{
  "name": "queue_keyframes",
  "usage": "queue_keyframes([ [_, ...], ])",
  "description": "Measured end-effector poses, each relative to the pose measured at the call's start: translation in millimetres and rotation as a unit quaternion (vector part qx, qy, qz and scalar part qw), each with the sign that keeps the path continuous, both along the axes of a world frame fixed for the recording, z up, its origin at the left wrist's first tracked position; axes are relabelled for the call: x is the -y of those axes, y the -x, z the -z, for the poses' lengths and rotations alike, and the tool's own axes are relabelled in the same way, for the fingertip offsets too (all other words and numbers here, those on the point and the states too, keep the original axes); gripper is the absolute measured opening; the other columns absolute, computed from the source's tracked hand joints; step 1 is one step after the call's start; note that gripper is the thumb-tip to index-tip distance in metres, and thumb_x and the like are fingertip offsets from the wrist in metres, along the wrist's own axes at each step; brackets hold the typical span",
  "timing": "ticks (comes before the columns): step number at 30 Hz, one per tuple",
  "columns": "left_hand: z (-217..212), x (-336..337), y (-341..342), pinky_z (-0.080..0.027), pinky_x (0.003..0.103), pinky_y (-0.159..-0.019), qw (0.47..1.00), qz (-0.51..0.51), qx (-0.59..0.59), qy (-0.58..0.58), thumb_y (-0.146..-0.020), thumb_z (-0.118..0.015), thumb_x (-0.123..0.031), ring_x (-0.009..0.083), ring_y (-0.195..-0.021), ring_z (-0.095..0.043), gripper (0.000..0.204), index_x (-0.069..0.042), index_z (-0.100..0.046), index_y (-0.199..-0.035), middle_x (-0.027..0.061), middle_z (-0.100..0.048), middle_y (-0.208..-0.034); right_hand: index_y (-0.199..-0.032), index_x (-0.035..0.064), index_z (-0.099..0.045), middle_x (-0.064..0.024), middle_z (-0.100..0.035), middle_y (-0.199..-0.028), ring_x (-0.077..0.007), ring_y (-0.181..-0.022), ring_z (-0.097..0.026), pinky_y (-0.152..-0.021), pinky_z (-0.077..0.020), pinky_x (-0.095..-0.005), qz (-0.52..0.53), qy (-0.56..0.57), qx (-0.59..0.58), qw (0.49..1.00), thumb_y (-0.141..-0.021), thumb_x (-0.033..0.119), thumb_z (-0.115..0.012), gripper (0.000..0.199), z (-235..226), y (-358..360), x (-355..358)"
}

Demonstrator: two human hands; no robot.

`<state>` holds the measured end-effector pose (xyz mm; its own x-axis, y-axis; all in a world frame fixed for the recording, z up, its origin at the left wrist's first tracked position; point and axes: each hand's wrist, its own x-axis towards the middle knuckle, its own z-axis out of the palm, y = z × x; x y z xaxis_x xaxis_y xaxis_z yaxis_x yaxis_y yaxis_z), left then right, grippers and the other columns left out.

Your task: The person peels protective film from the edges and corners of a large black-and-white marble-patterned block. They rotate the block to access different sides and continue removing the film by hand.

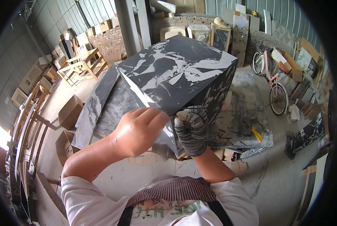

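A large box-shaped block (168, 67), black with white marble-like veins, stands in front of me with one corner toward me. My left hand (140, 128), bare and slightly blurred, is closed at the left of that near corner; anything inside its fingers is hidden. My right hand (192, 130) wears a grey knitted glove and is closed at the right side of the same corner, its fingers curled together by the top edge. A thin dark strip shows above the glove, but I cannot tell whether it is held.
Beneath the block is a dusty work surface (247, 113) with a yellow tool (256, 134) on its right. A veined slab (95, 109) leans along the left. Farther off are a pink bicycle (270, 71), a wooden trestle (85, 66) and cardboard boxes (71, 112).
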<state>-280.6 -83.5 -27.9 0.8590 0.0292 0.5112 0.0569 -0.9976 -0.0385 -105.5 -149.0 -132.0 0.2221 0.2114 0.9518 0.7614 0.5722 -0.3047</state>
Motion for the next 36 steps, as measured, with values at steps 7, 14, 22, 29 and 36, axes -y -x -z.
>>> queue_keyframes([
  [7,6.5,3.1,-3.8,-0.057,0.038,-0.061,0.999,0.004,0.028,-0.021,-0.08,-0.071,0.004,0.0323,-0.073,-0.068,0.018,0.001,-0.061,-0.094,0.0143,-0.065,-0.082,-0.097,0.0125,-0.064,-0.0071,-0.066,-0.086,-0.027,-0.078,-0.065,-0.07,-0.0515,-0.0384,0.016,-0.011,0.013,1.0,-0.085,0.0,-0.069,0.018,3.7,-5.5,-1.4],
  [14,-5.0,-1.5,-4.7,-0.057,0.037,-0.061,0.999,-0.002,0.012,-0.03,-0.078,-0.07,0.005,0.0316,-0.075,-0.069,0.018,0.002,-0.063,-0.094,0.014,-0.066,-0.083,-0.1,0.0121,-0.065,-0.0066,-0.066,-0.089,-0.027,-0.079,-0.065,-0.072,-0.0522,-0.0383,0.017,-0.019,0.003,1.0,-0.082,-0.001,-0.072,0.024,-1.5,-6.1,-3.3],
  [22,6.0,1.0,-0.9,-0.057,0.037,-0.059,1.0,0.0,-0.001,-0.026,-0.076,-0.07,0.005,0.0305,-0.074,-0.069,0.02,0.002,-0.063,-0.095,0.0128,-0.064,-0.08,-0.1,0.0139,-0.066,-0.0047,-0.066,-0.093,-0.0267,-0.083,-0.065,-0.073,-0.0515,-0.0391,0.025,-0.016,-0.001,1.0,-0.08,0.0,-0.074,0.026,17.0,-4.1,-4.1],
  [29,6.3,-0.9,-7.3,-0.054,0.037,-0.057,0.999,-0.024,0.013,-0.019,-0.081,-0.072,0.001,0.0286,-0.068,-0.067,0.015,0.0,-0.065,-0.094,0.0113,-0.065,-0.08,-0.098,0.0133,-0.066,-0.0042,-0.066,-0.094,-0.0262,-0.085,-0.064,-0.077,-0.0504,-0.0388,0.012,0.007,-0.006,1.0,-0.082,0.002,-0.074,0.021,18.9,-10.9,-3.8],
  [36,3.4,4.6,-4.4,-0.053,0.038,-0.057,0.998,-0.048,0.048,-0.013,-0.081,-0.074,0.0,0.0292,-0.066,-0.065,0.012,-0.003,-0.066,-0.09,0.0108,-0.065,-0.076,-0.097,0.0134,-0.066,-0.0044,-0.065,-0.092,-0.0259,-0.085,-0.063,-0.078,-0.0498,-0.0399,0.032,-0.008,0.027,0.999,-0.083,0.005,-0.074,0.019,5.4,-11.0,-5.1],
])
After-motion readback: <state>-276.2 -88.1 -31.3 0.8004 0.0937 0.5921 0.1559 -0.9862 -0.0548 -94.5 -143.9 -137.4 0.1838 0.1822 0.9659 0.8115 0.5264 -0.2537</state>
